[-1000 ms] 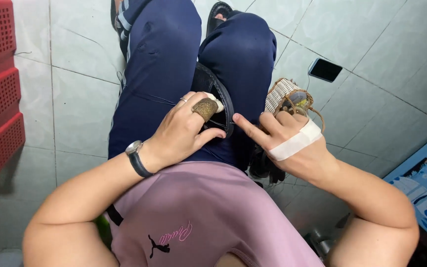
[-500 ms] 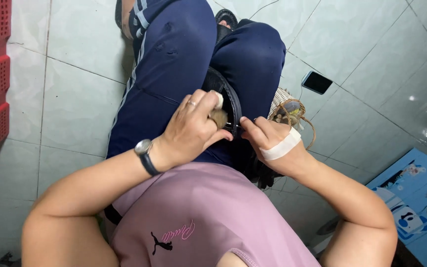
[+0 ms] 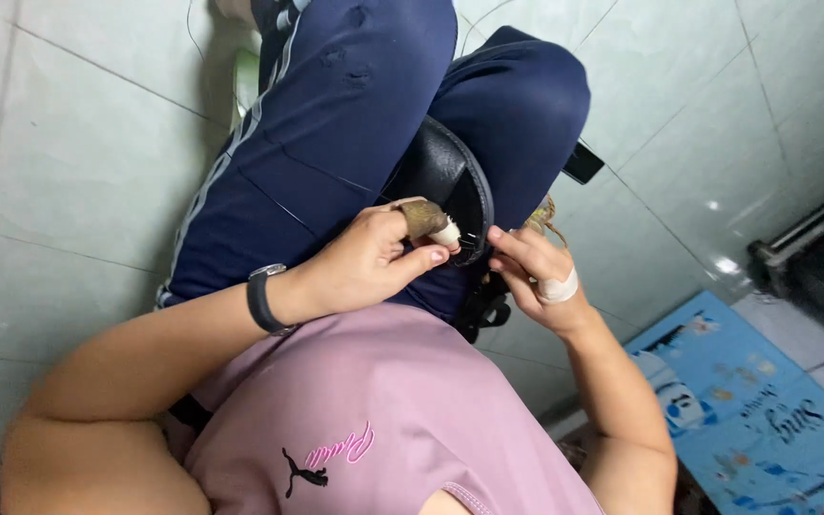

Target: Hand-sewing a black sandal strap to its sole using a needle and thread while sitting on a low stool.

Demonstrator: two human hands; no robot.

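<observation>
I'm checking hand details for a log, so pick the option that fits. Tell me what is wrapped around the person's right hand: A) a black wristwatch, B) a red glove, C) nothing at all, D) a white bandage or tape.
D: a white strip of bandage wraps the right hand near the base of the thumb, while the black wristwatch sits on the left wrist, behind the left hand.
</observation>
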